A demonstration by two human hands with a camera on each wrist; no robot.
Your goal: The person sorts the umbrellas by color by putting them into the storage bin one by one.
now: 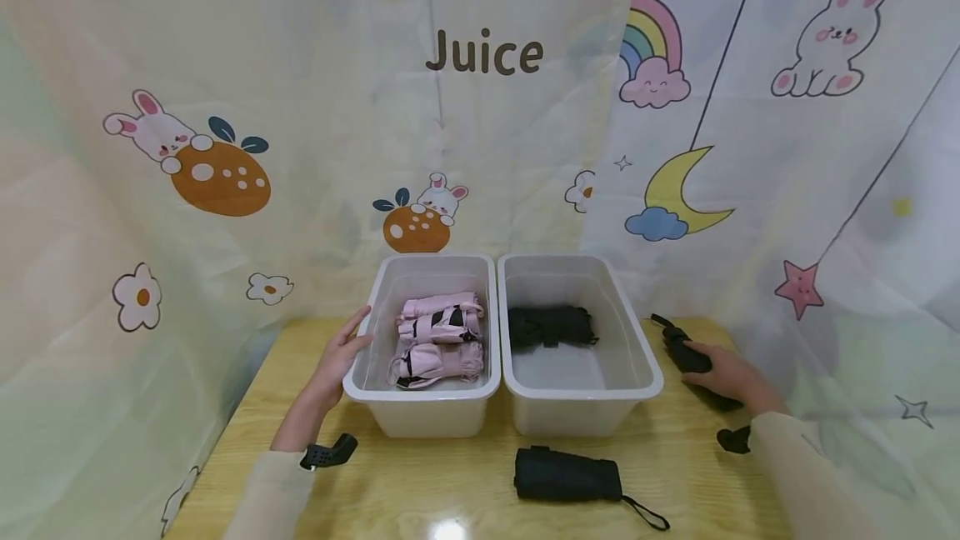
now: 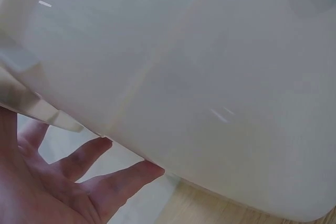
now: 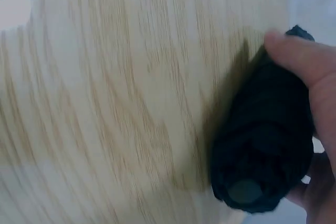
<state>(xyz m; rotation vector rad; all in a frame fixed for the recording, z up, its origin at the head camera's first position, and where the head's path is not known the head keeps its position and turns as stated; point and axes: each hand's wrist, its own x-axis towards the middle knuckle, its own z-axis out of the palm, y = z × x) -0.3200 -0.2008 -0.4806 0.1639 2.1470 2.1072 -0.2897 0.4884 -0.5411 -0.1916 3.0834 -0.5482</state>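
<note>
From the head view, your right hand lies over a folded black umbrella on the counter, just right of the right bin, fingers curling round it. Your left hand rests with straight fingers against the outer wall of the left bin. I judge you are at the pick-up step: the grasp is closing, the lift not yet made. The next move likely calls for raising the umbrella clear of the right bin's rim before carrying it over. The left bin holds pink umbrellas, stacked; the right bin holds one black umbrella toward its back wall, with bare floor in front. Another black umbrella lies on the counter in front of the bins, its strap trailing right.

From the left wrist view, your fingers lie relaxed and spread, tips touching the underside of the bin's rim; they hold nothing.

From the right wrist view, your thumb and fingers wrap the black umbrella, which lies on the counter, its cap end toward the camera.
</note>
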